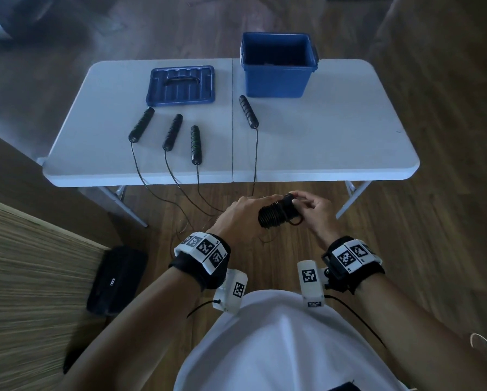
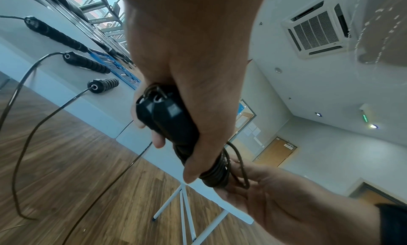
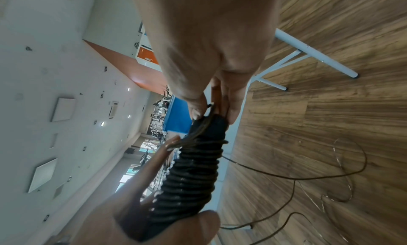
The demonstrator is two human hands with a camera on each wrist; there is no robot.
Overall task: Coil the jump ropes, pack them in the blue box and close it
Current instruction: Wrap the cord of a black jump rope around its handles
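In front of the table, both hands hold a black jump rope bundle (image 1: 276,214), its cord wound tightly round the paired handles. My left hand (image 1: 264,204) grips the bundle (image 2: 167,116) round its middle. My right hand (image 1: 298,204) pinches the cord at the bundle's (image 3: 193,175) right end, where a small loop sticks out. Several more black handles (image 1: 173,132) lie on the white table (image 1: 335,131), and their cords hang over the front edge to the floor. The open blue box (image 1: 277,80) stands at the back right. Its lid (image 1: 181,85) lies flat to the left of it.
Loose cords (image 1: 185,215) trail across the wooden floor under my hands. A black bag (image 1: 115,280) lies on the floor at the left, beside a wooden surface (image 1: 25,277). White table legs (image 1: 349,198) stand close to my right hand.
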